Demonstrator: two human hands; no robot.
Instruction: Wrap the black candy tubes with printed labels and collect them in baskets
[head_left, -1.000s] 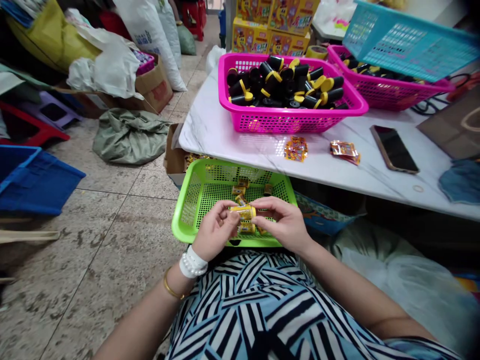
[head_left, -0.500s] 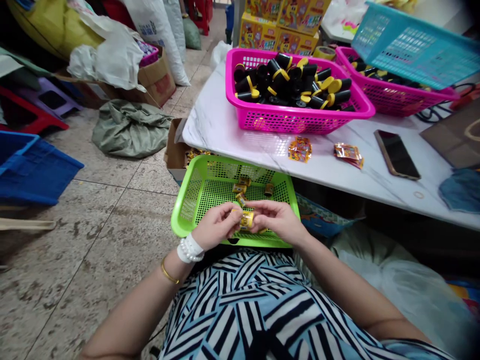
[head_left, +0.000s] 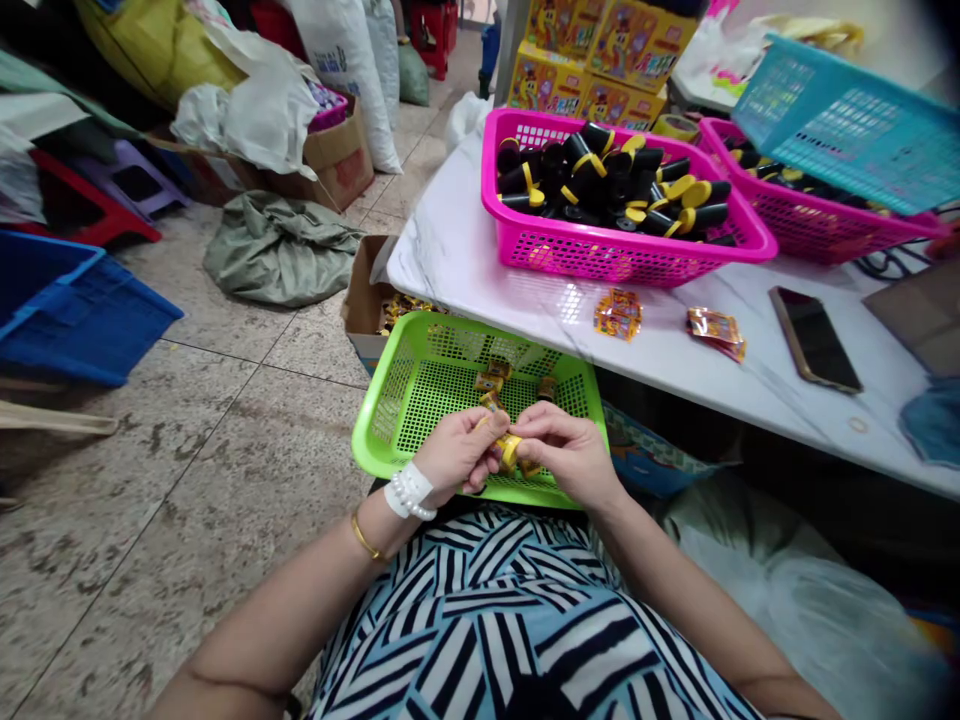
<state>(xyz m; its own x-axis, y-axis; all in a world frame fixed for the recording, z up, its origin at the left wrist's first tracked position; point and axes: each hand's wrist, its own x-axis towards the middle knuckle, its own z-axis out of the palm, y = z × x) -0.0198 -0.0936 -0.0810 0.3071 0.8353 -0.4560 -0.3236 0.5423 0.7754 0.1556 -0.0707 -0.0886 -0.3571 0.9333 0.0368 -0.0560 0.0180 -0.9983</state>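
Note:
My left hand (head_left: 459,455) and my right hand (head_left: 564,452) meet over the near edge of a green mesh basket (head_left: 390,400) on my lap. Both pinch one small yellow-wrapped cylinder (head_left: 511,450) between their fingertips. Several similar yellow-labelled pieces (head_left: 491,381) lie in the basket beyond my fingers. On the white table ahead stands a pink basket (head_left: 622,255) full of black cylinders with yellow caps (head_left: 600,180).
Two orange foil packets (head_left: 619,312) and a dark phone (head_left: 814,338) lie on the marble table (head_left: 465,260). A second pink basket (head_left: 825,225) and a tilted blue basket (head_left: 840,120) sit at the right. A cardboard box (head_left: 366,295), sacks and blue crates crowd the floor at left.
My hands have closed in together on the yellow piece and sunk slightly toward the basket's near edge. The view has shifted to the left.

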